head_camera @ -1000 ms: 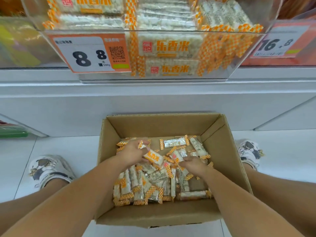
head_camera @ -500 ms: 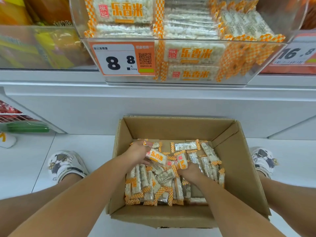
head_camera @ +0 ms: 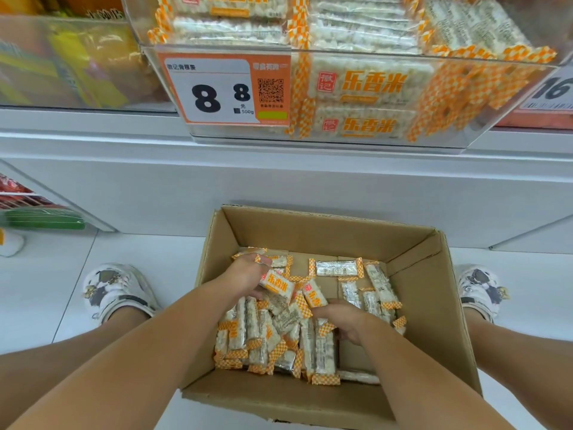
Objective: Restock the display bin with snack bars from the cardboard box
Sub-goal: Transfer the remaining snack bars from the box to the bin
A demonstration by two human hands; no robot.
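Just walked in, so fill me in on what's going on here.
A person is crouched over a cardboard box of snack bars on the floor, both hands inside it. The left hand grips a bar with orange lettering; the right hand is down among the loose bars, gathering some. The display bin above already holds stacked bars.

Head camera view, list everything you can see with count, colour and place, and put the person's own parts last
brown cardboard box: one, open, on the white floor
orange-and-white wrapped snack bars: many, loose in the box
clear plastic display bin: one, on the shelf above, holding the same bars
orange-and-white price tag: one, on the bin front
patterned white shoes: two, either side of the box
left hand: holds a snack bar
right hand: on the bars, fingers hidden
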